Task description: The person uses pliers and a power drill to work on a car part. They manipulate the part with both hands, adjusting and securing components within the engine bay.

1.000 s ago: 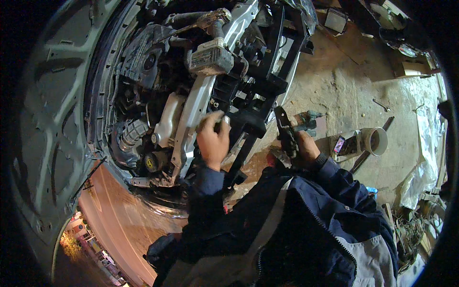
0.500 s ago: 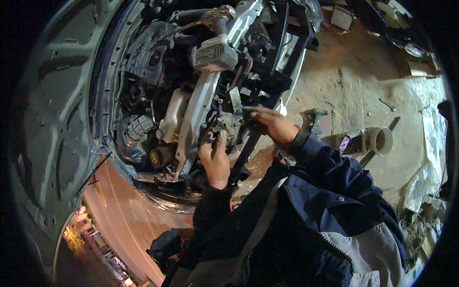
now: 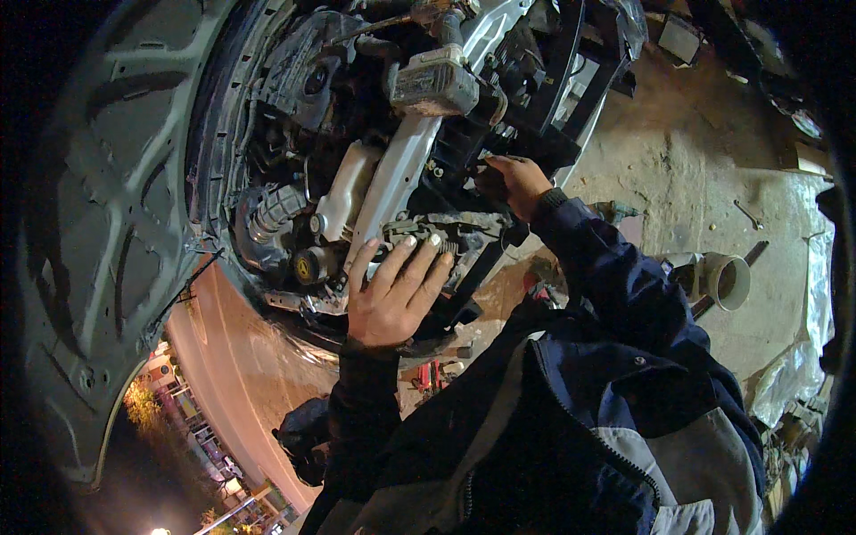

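My left hand (image 3: 397,299) is spread, its fingertips resting at a grimy grey metal part (image 3: 459,227) in the front of a car's engine bay. Farther along the car's front, my right hand (image 3: 519,185) is closed, with fingers curled inward among dark parts. Whatever it grips is too dark to make out. Between the hands and the engine runs a silver crossbar (image 3: 406,169). Beside the bar sits an off-white plastic tank (image 3: 346,192). A dusty cordless power tool (image 3: 435,85) stands on its battery pack on the bar.
The raised hood (image 3: 116,223) fills the left. On the concrete floor to the right lie a green tool (image 3: 615,211), a white bucket (image 3: 729,282), a wrench (image 3: 747,215) and plastic sheeting (image 3: 789,357). Red-handled items (image 3: 434,376) lie below the bumper.
The view has shifted, so the car sits farther right. My left hand has gone from bent fingers to spread over the grey part. My right hand has moved farther along the front and its fingers have curled.
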### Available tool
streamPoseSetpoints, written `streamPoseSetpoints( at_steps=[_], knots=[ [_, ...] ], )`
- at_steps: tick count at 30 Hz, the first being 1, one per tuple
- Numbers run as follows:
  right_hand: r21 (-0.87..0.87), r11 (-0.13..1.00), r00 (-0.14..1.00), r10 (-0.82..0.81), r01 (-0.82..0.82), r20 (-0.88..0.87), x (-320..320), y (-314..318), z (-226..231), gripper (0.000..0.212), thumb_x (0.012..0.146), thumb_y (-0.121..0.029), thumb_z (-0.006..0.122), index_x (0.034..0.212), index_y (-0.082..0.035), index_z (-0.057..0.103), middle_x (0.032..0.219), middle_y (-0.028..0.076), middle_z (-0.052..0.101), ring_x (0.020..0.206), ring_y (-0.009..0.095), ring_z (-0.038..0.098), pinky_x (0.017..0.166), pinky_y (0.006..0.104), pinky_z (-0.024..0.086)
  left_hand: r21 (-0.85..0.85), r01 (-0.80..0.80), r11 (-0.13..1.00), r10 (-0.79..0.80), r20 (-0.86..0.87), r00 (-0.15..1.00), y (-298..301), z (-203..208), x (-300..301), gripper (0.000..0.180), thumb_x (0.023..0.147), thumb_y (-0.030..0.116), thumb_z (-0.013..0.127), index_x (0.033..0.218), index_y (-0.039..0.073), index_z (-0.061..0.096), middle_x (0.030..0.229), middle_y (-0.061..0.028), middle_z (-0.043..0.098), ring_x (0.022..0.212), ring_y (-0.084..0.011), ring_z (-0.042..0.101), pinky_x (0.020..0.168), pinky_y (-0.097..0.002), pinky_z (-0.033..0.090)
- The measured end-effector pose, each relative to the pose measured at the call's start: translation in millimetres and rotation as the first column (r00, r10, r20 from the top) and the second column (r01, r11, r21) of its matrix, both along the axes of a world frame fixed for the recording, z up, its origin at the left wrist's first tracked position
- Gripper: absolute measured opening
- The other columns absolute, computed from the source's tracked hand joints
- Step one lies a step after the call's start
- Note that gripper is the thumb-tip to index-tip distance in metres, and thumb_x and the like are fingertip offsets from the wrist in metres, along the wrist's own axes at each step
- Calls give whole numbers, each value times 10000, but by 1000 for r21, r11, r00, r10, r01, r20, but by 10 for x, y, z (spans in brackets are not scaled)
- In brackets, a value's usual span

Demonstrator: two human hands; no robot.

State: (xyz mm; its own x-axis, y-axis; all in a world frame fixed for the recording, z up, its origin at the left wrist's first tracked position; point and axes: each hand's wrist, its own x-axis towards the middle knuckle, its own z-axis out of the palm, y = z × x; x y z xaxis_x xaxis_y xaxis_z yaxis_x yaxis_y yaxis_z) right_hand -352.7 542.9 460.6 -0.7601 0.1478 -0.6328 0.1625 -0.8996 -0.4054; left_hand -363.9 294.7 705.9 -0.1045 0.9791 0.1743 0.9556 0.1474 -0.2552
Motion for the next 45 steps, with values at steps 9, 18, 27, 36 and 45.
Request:
streamPoseSetpoints(
  at_steps=[9,18,27,36,45],
  knots=[
    [-51,998,999,-45,43,-20,1,-29,129,257,1097,-233,683,1175,6,737,1037,111,784,891,215,751,806,347,638,-116,76,990,-59,147,987,-31,-102,-111,347,953,174,717,1281,214,821,1355,-40,722,1294,-235,613,1189,-515,447],
    [-124,992,996,-16,5,-92,58,20,125,198,1094,-185,691,1142,2,731,1035,84,775,880,197,744,780,343,632,-267,101,958,-26,270,963,146,-54,-297,372,907,132,693,1251,184,826,1153,-63,668,1211,-294,623,1209,-606,444],
    [-107,979,942,130,-171,-310,640,87,216,108,1052,-105,741,1093,-7,723,1030,67,771,953,208,762,888,372,646,-349,198,916,-45,401,915,671,64,-473,304,934,105,676,1207,138,806,1164,-52,705,1261,-279,626,1275,-602,409],
    [50,973,901,226,-224,-371,762,268,129,222,1033,-118,780,838,-72,686,839,-28,698,835,99,659,813,288,548,-438,410,800,-238,396,887,1352,2,-610,295,900,122,668,1163,73,791,1126,-59,702,1188,-268,643,981,-421,545],
    [77,957,907,289,-279,-305,785,270,31,213,1032,-163,792,861,-82,695,841,-3,723,702,104,642,628,269,504,-445,326,834,-157,376,913,1217,-24,-481,373,915,118,687,1271,112,799,1152,-75,674,1195,-283,630,975,-456,527]
  ],
)
